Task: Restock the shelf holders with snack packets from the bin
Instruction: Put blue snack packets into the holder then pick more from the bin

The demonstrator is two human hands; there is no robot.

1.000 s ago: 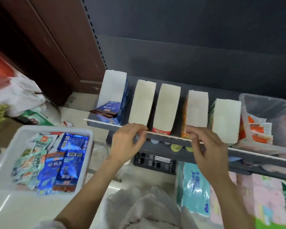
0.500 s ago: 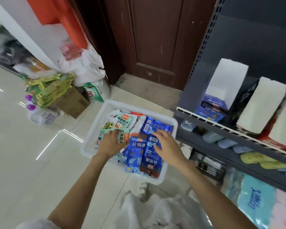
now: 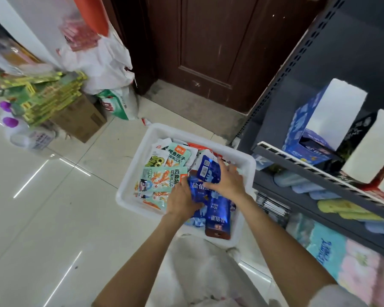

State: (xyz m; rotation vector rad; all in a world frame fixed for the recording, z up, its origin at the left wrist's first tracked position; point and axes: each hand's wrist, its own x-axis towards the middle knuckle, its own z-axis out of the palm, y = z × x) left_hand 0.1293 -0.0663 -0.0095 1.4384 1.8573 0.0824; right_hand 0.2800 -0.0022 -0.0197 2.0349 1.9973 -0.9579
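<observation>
1. The white bin [image 3: 131,185] is open on top; both hands reach in from above, the left hand [image 3: 182,201] and the right hand [image 3: 228,182] crowding its near right part.
2. Packets fill the bin floor.
3. Just right of the bin, the shelf rail [image 3: 319,169] juts out.
4. Behind the rail, the blue holder [image 3: 306,138] stands open-fronted.
5. Bare floor tiles [image 3: 53,218] lie left of the bin.
6. A cardboard box [image 3: 80,120] and white bags [image 3: 104,63] block the far left.

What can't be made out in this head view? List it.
- Packets lower in the white bin: covered by the top packets and both hands.
- Left hand fingertips: tucked under the blue packets.
- Right hand grip: its fingers hide the contact.
- Blue shelf holder contents: dark inside, blurred.
- Shelf: cut off by the right edge.
</observation>
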